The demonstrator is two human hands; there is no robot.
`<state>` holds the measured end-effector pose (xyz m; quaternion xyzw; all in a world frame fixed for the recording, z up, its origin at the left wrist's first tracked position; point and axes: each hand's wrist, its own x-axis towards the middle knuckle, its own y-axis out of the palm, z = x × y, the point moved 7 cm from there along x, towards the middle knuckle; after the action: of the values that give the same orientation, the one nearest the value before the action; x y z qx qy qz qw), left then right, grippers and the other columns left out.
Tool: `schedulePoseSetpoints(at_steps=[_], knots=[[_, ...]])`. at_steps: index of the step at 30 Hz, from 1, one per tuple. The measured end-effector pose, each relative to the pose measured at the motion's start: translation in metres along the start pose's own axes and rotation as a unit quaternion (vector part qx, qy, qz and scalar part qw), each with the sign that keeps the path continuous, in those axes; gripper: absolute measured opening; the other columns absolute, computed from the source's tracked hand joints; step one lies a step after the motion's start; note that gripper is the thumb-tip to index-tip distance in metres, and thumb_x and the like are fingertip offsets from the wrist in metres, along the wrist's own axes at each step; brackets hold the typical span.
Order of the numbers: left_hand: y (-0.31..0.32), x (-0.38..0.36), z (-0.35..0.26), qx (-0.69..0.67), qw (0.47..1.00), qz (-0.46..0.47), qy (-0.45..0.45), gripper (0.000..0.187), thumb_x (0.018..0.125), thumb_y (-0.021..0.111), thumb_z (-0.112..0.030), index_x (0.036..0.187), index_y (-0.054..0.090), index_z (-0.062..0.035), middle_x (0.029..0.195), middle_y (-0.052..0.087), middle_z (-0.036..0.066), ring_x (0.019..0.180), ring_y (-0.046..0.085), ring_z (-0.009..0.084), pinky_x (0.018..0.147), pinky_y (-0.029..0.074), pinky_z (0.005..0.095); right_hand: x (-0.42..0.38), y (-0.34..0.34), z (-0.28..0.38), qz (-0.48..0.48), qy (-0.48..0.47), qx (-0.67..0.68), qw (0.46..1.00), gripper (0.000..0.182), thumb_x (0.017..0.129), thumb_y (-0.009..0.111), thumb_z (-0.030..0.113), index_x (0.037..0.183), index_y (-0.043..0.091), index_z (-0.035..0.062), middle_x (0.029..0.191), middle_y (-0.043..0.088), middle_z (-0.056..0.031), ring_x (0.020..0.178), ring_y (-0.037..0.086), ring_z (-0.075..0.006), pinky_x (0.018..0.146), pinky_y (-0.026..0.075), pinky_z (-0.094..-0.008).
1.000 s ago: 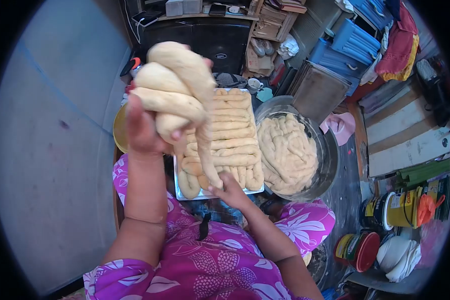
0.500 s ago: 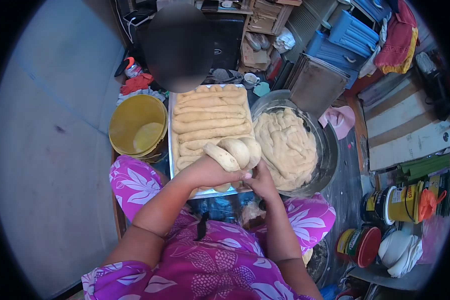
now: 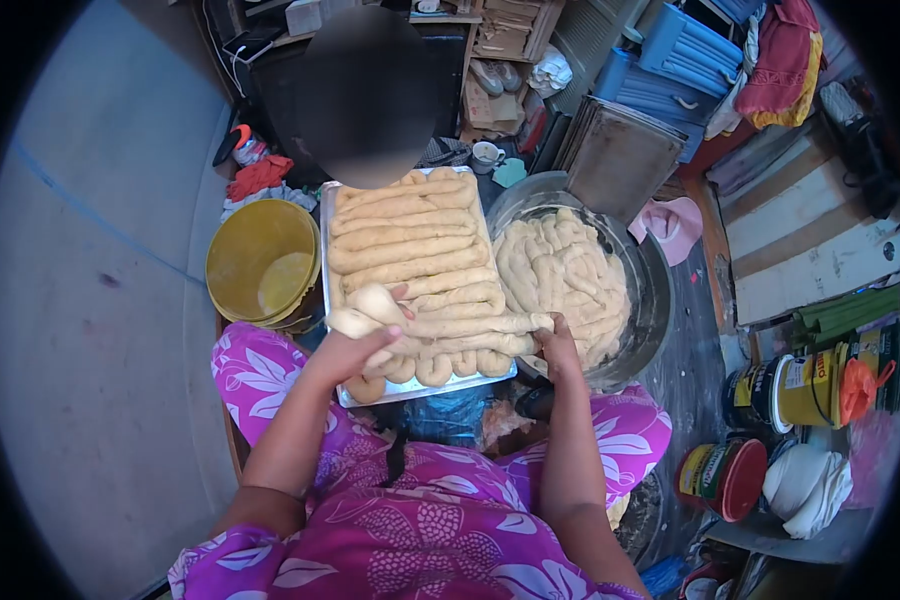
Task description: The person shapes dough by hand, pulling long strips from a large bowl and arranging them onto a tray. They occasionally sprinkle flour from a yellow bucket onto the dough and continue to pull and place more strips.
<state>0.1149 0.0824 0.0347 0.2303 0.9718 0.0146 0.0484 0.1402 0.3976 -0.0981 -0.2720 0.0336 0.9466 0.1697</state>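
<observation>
A long doubled piece of dough [image 3: 470, 332] stretches between my hands over the front of the metal tray [image 3: 327, 262]. My left hand [image 3: 355, 347] is closed round its left end, where a thick loop bulges above the fingers. At its right end, my right hand [image 3: 558, 345] pinches the dough near the tray's right edge. Rows of dough strips [image 3: 405, 235] lie side by side across the tray, with curled ends along its front. To the right, a wide metal basin [image 3: 655, 300] holds a heap of dough ropes [image 3: 560, 270].
A yellow bucket [image 3: 263, 262] stands left of the tray. Behind the basin lean dark metal trays [image 3: 625, 155], with a pink cap [image 3: 673, 228] beside them. A white cup [image 3: 486, 156] sits behind the tray. Paint buckets [image 3: 722, 478] stand at the right.
My hands have moved apart, the left one leftward and the right one slightly right. The dough that was bunched over my left hand is now stretched out between them. The view has shifted slightly.
</observation>
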Motion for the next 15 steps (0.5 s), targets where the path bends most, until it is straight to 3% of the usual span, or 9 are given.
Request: schedulePoseSetpoints(at_steps=[1, 3, 4, 6, 8, 10, 11, 13, 15], knots=[[-0.005, -0.002, -0.003, -0.103, 0.994, -0.026, 0.004, 0.058, 0.082, 0.057, -0.017, 0.133, 0.036, 0.0027, 0.106, 0.058, 0.01, 0.102, 0.055, 0.021, 0.091, 0.042, 0.0321, 0.004, -0.001, -0.004, 0.001, 0.001, 0.001, 1.0, 0.024, 0.078, 0.051, -0.004, 0.098, 0.049, 0.0096, 0.086, 0.056, -0.003, 0.08, 0.053, -0.0123, 0.071, 0.044, -0.0246], [-0.019, -0.012, -0.027, -0.18, 0.983, -0.014, 0.032, 0.061, 0.08, 0.058, -0.019, 0.132, 0.036, 0.0036, 0.105, 0.059, 0.013, 0.1, 0.056, 0.0228, 0.09, 0.043, 0.0327, 0.012, 0.004, 0.001, 0.057, -0.129, 0.068, 0.988, 0.024, 0.077, 0.053, -0.006, 0.093, 0.049, 0.011, 0.094, 0.056, -0.005, 0.087, 0.055, -0.0155, 0.076, 0.045, -0.0258], [-0.027, -0.02, -0.04, -0.257, 0.965, -0.001, 0.062, 0.065, 0.077, 0.059, -0.022, 0.132, 0.037, 0.0045, 0.103, 0.059, 0.016, 0.099, 0.057, 0.0246, 0.089, 0.044, 0.0332, 0.002, 0.007, 0.007, 0.058, -0.127, 0.067, 0.988, 0.024, 0.077, 0.053, -0.006, 0.093, 0.049, 0.011, 0.094, 0.056, -0.005, 0.087, 0.055, -0.0155, 0.076, 0.045, -0.0258], [-0.046, -0.034, -0.059, -0.284, 0.949, 0.065, 0.118, 0.072, 0.072, 0.062, -0.029, 0.129, 0.039, 0.0079, 0.099, 0.06, 0.021, 0.093, 0.06, 0.0277, 0.086, 0.047, 0.035, -0.026, 0.023, 0.039, 0.175, -0.252, 0.08, 0.948, 0.028, 0.072, 0.054, -0.01, 0.092, 0.05, 0.0086, 0.107, 0.053, -0.0068, 0.101, 0.05, -0.018, 0.087, 0.041, -0.0295], [-0.06, -0.044, -0.064, -0.278, 0.939, 0.148, 0.14, 0.072, 0.069, 0.066, -0.03, 0.122, 0.045, 0.0128, 0.084, 0.063, 0.022, 0.088, 0.063, 0.0302, 0.082, 0.05, 0.0387, -0.026, 0.028, 0.031, 0.229, -0.246, -0.009, 0.942, 0.029, 0.067, 0.058, -0.007, 0.09, 0.054, 0.0103, 0.121, 0.048, -0.0088, 0.114, 0.044, -0.0238, 0.096, 0.035, -0.0326], [-0.062, -0.055, -0.059, -0.222, 0.962, 0.145, 0.068, 0.074, 0.066, 0.07, -0.022, 0.125, 0.042, 0.0119, 0.087, 0.063, 0.021, 0.085, 0.063, 0.0299, 0.082, 0.049, 0.0395, -0.043, 0.042, 0.036, 0.144, -0.356, -0.351, 0.854, 0.029, 0.064, 0.06, -0.003, 0.089, 0.059, 0.0123, 0.128, 0.045, -0.0107, 0.119, 0.04, -0.0309, 0.101, 0.029, -0.0394], [-0.057, -0.062, -0.05, -0.191, 0.973, 0.128, 0.0, 0.075, 0.065, 0.071, -0.018, 0.127, 0.041, 0.0115, 0.088, 0.063, 0.021, 0.086, 0.063, 0.0294, 0.083, 0.048, 0.0393, -0.046, 0.045, 0.029, 0.113, -0.306, -0.444, 0.835, 0.03, 0.063, 0.06, 0.001, 0.089, 0.062, 0.0144, 0.133, 0.042, -0.0107, 0.121, 0.036, -0.0351, 0.103, 0.023, -0.0443], [-0.046, -0.071, -0.034, -0.119, 0.984, 0.098, -0.09, 0.078, 0.063, 0.073, -0.009, 0.13, 0.037, 0.0104, 0.09, 0.064, 0.018, 0.088, 0.062, 0.0272, 0.086, 0.046, 0.0381, -0.053, 0.055, 0.033, 0.103, -0.319, -0.478, 0.812, 0.029, 0.064, 0.06, 0.002, 0.09, 0.062, 0.0148, 0.131, 0.043, -0.0106, 0.121, 0.037, -0.0334, 0.103, 0.023, -0.0446], [-0.038, -0.075, -0.022, -0.132, 0.983, 0.093, -0.088, 0.079, 0.068, 0.072, -0.012, 0.133, 0.033, 0.0084, 0.093, 0.063, 0.015, 0.091, 0.06, 0.0229, 0.089, 0.043, 0.0353, -0.058, 0.069, 0.038, 0.061, -0.398, -0.484, 0.777, 0.028, 0.068, 0.062, 0.007, 0.095, 0.063, 0.015, 0.124, 0.048, -0.0097, 0.117, 0.04, -0.0298, 0.098, 0.026, -0.0429]])
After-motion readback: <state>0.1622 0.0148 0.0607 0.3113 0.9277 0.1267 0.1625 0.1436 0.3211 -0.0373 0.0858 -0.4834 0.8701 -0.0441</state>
